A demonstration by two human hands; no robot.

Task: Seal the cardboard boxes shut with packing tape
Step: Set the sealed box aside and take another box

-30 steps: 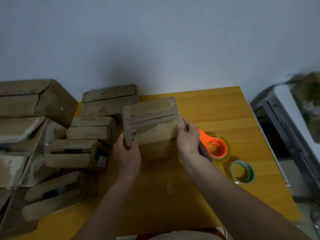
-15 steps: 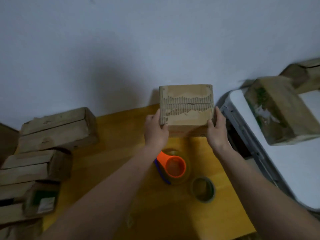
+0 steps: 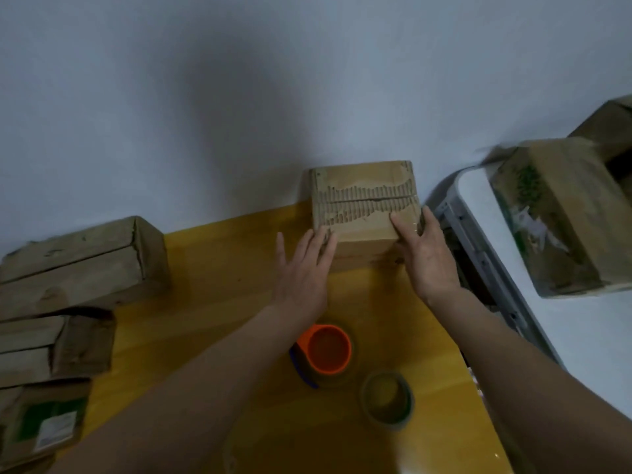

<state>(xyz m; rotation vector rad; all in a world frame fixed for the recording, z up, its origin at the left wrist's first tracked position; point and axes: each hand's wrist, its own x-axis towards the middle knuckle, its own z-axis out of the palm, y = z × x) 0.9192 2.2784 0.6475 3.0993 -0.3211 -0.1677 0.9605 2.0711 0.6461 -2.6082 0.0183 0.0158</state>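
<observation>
A small cardboard box with torn, ribbed top flaps stands at the far right corner of the yellow table, against the wall. My left hand touches its lower left side with straight, spread fingers. My right hand holds the right edge, thumb on top and fingers down the side. Nearer to me lie a tape roll with an orange dispenser and a second, greenish tape roll.
Several cardboard boxes are stacked along the table's left side. To the right, a white surface carries a taped box with another behind it. A gap separates the table from that surface.
The box went from held up in both hands to standing on the table's far right corner. My left hand has opened and slid down its side. The view turned right.
</observation>
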